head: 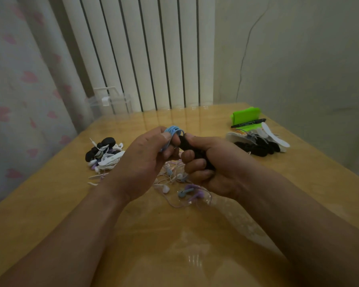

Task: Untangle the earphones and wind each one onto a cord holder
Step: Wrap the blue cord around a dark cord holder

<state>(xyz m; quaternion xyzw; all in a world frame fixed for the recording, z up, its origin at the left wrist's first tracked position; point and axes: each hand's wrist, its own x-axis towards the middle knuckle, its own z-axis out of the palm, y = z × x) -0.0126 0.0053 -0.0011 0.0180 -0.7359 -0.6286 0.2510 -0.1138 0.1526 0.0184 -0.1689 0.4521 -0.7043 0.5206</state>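
A person's two bare hands met above the middle of a glossy yellow-brown desk [174, 235]. The left hand [145, 162] pinched a neat coil of blue earphone cord [174, 130] between thumb and curled fingers [171, 152]. The right hand [211, 168], its fingers wrapped tightly, gripped a black cord holder [184, 142] pressed against that coil, so this earphone seemed nearly fastened. To the left lay a pile of wound earphones [105, 155] on black and white holders, apparently finished. Directly beneath the hands a loose tangle [182, 183] of pink, white, purple and blue earphones lay on the desk, not yet sorted, so a good share of the work looked left to do. At the right sat a heap of spare holders [259, 145], and beyond them a bright green object [245, 116] with a black pen [248, 123] in front of it. A clear plastic box [110, 103] stood at the far left edge. The hands hid part of the tangle, and its thin cords crossed one another closely.
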